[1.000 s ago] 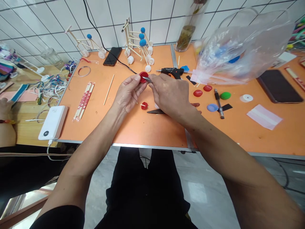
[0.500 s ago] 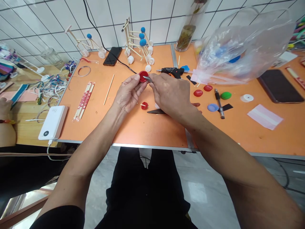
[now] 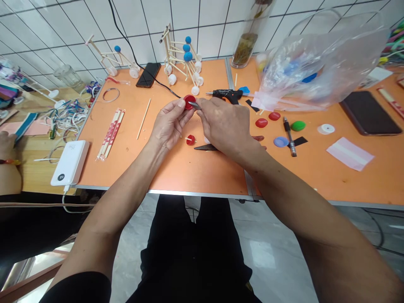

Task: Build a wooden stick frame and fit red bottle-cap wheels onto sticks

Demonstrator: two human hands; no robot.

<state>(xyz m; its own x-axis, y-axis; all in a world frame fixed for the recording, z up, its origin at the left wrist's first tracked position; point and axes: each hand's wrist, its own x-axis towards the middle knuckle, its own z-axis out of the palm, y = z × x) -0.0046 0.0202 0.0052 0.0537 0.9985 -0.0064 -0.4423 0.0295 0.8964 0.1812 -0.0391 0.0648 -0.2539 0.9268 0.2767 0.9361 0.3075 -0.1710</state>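
Observation:
My left hand (image 3: 168, 123) pinches a red bottle cap (image 3: 189, 101) by its rim, above the orange table (image 3: 176, 168). My right hand (image 3: 225, 126) is closed on a thin metal tool (image 3: 195, 105) whose tip touches the cap. Below the hands lie a second red cap with a short stick through it (image 3: 190, 140) and a dark pointed blade (image 3: 205, 147). A black and orange glue gun (image 3: 227, 95) lies just beyond my right hand.
Stick-and-cap models (image 3: 183, 59) stand at the back beside a phone (image 3: 148, 74). Loose caps (image 3: 261, 123), a green cap (image 3: 298, 125), a pen-like tool (image 3: 289, 136), a plastic bag (image 3: 318, 63) and another phone (image 3: 369, 112) lie right. Wrapped chopsticks (image 3: 111, 132), a power bank (image 3: 70, 162) and another person's hand (image 3: 6, 145) are left.

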